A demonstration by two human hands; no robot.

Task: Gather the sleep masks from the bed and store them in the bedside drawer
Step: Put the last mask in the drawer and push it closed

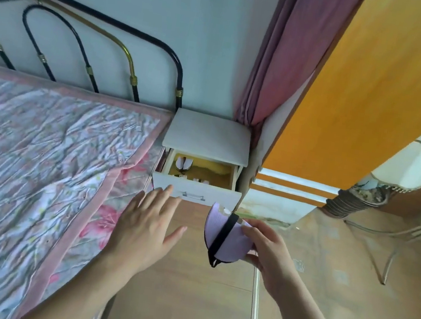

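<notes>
My right hand [269, 252] grips a folded lilac sleep mask [230, 241] with a black elastic strap, held in the air just in front of the white bedside drawer [196, 193]. The drawer is pulled open; a white mask-like item [183, 163] lies in its back left corner and small white things sit near its front. My left hand [146, 222] hovers flat with fingers spread, fingertips close to the drawer's front panel, holding nothing. The bed [39, 161] with a floral quilt lies to the left; no mask shows on it.
A white nightstand top [208, 136] sits above the drawer, between the bed's metal headboard [89, 45] and a pink curtain [278, 60]. An orange door [373, 82] stands to the right. Wooden floor [182, 305] lies below, with a metal chair leg [391, 254] at right.
</notes>
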